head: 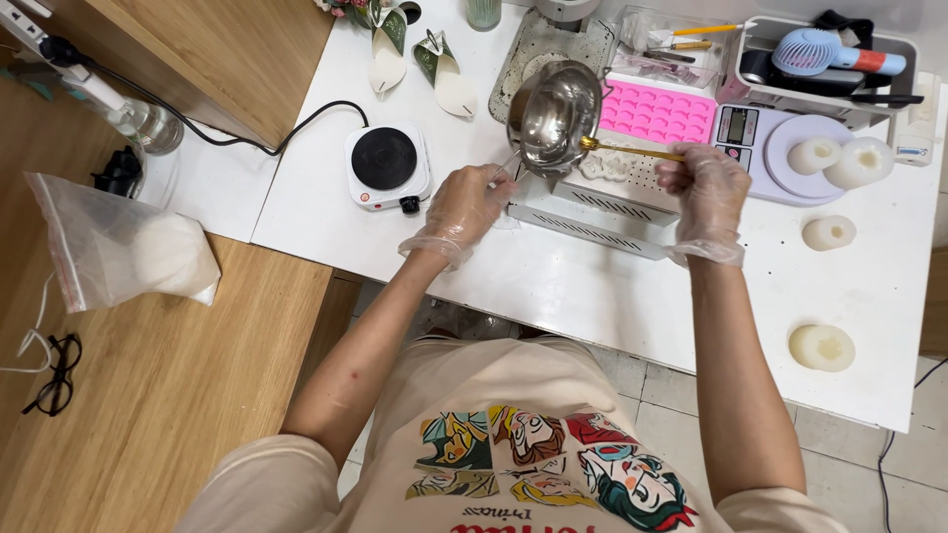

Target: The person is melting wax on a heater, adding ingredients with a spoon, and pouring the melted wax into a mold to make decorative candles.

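Two gloved hands work at twelve o'clock: the left hand (464, 202) pinches the handle of a tilted shiny steel melting pot (553, 114), the right hand (703, 178) clamps a thin gold spoon (632, 151) reaching its lip. Tilted further, I judge, the contents could overshoot the one white mould (607, 166) below. Four round white candles (822, 346) sit at three o'clock; one pink silicone tray (658, 114) lies beyond.

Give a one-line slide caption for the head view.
Gloved left hand tilts steel pot; right hand holds gold spoon.
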